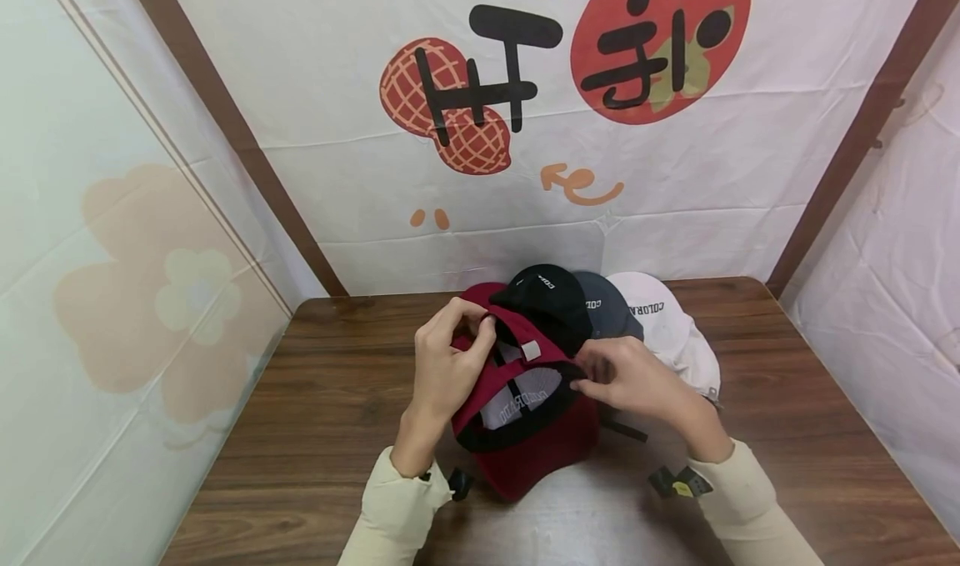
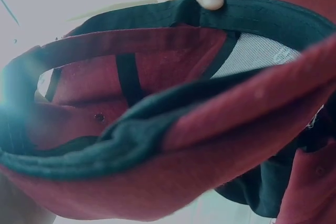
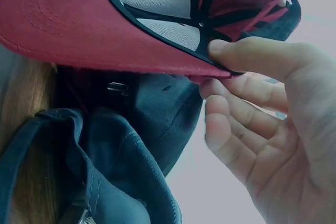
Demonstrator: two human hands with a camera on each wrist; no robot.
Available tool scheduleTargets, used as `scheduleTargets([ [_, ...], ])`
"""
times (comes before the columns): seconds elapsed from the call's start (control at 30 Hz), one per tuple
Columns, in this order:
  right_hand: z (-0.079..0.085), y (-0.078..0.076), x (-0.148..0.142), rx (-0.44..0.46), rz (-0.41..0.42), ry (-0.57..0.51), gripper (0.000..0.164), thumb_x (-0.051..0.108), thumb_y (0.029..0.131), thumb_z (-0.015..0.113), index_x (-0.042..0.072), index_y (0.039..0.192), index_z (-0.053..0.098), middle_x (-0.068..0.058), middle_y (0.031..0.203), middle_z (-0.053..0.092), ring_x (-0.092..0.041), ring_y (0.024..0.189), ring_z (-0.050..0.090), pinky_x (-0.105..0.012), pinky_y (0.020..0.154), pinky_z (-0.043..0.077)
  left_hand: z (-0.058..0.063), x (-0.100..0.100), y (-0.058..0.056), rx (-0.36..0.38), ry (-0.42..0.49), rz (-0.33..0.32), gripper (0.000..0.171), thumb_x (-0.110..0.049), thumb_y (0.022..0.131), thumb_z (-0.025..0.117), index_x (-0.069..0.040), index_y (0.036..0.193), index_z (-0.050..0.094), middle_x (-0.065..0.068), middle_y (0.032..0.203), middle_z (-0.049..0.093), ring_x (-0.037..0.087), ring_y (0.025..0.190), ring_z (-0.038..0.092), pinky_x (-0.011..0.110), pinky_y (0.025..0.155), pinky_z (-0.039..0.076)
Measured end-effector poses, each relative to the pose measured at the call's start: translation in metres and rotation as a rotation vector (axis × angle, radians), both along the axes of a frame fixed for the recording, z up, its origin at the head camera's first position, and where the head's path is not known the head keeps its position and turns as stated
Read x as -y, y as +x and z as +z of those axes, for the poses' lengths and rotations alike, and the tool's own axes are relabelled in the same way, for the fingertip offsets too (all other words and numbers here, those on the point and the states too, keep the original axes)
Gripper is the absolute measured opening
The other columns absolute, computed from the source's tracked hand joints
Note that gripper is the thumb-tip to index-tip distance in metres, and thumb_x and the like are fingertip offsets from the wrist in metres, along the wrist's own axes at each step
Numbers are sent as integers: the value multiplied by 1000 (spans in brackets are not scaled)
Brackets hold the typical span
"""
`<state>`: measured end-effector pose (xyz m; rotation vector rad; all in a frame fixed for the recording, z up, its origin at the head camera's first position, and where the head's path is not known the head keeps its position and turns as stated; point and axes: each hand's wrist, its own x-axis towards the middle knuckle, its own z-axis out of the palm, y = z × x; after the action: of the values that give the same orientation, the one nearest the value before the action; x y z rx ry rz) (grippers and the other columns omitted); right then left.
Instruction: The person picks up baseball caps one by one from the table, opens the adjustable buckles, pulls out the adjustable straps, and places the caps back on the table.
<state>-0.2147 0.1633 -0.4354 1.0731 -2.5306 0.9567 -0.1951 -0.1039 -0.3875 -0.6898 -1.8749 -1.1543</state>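
Note:
A dark red cap (image 1: 536, 458) is held with its inside facing up and its brim toward the person. Black tape lines its rim, and pale mesh backs the lettered front panel. At the back edge, near a small white label (image 1: 531, 350), the left hand (image 1: 448, 362) pinches the rim. The right hand (image 1: 630, 374) grips the opposite side. In the right wrist view, that hand's thumb (image 3: 247, 53) presses inside the sweatband where brim and crown meet, its fingers underneath. The left wrist view looks into the cap's opening (image 2: 157, 66), with fingertips at the far rim.
Behind the held cap, a row of caps lies on the wooden table (image 1: 330, 433): another red one (image 1: 480, 291), a black cap (image 1: 547, 299), a dark grey cap (image 1: 600, 299) and white headwear (image 1: 660, 308). A dark strap (image 1: 626, 430) lies near the right hand. Printed cloth walls (image 1: 315, 174) enclose the table.

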Motion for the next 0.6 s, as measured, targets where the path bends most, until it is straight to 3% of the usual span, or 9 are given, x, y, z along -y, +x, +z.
scheduleTargets([
  [0.23,2,2,-3,52,-8,32,16,23,80,80,26,82,65,17,66,61,2,57,54,-19,51,48,0,-1,-1,10,-4,-1,4,-10,90,64,-11,86,63,-2,75,58,6,67,54,29,55,47],
  [0.6,8,7,-13,30,8,-16,21,16,79,80,28,77,64,19,66,62,3,56,54,-19,51,47,2,-4,3,12,-3,-21,5,-9,89,65,-12,86,64,-3,75,58,6,67,54,28,55,47],
])
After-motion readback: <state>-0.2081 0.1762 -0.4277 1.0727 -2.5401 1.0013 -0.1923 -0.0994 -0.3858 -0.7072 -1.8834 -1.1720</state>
